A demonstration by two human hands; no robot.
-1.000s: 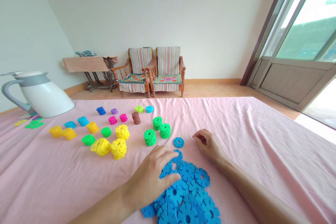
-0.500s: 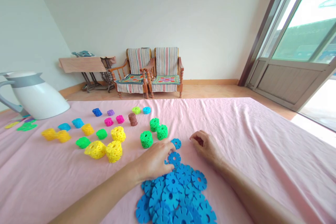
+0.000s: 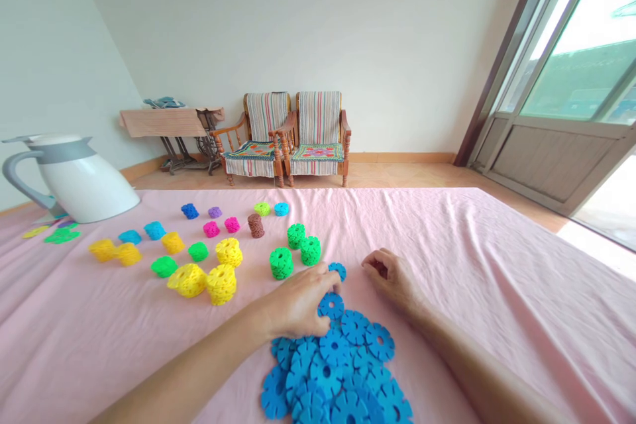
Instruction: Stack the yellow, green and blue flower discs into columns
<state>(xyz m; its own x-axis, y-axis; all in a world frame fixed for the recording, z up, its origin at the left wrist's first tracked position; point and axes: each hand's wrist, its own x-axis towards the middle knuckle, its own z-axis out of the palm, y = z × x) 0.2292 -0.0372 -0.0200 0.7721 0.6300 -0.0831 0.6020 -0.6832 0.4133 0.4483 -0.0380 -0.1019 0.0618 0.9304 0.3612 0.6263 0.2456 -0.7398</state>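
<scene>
My left hand (image 3: 304, 301) is over the far edge of a heap of blue snowflake discs (image 3: 328, 377). Its thumb and forefinger are bent round the rim of one blue disc (image 3: 331, 306), and the other fingers curl out of sight. Just past the fingertips another blue disc (image 3: 338, 270) lies on the cloth, partly covered by my hand. To the right, my right hand (image 3: 392, 278) rests on the cloth, loosely closed with no thing visible in it. Green disc stacks (image 3: 281, 264) stand beyond my left hand.
A pink cloth (image 3: 497, 291) covers the table. Stacks of yellow discs (image 3: 222, 285), a brown stack (image 3: 256, 226) and several smaller coloured stacks stand to the left. A white jug (image 3: 89, 185) is at the far left. Two wooden chairs (image 3: 318, 126) stand beyond the table.
The view has shifted slightly, so things sit a little further right. My left thumb and forefinger have moved slightly at the blue disc. My right hand stays in place.
</scene>
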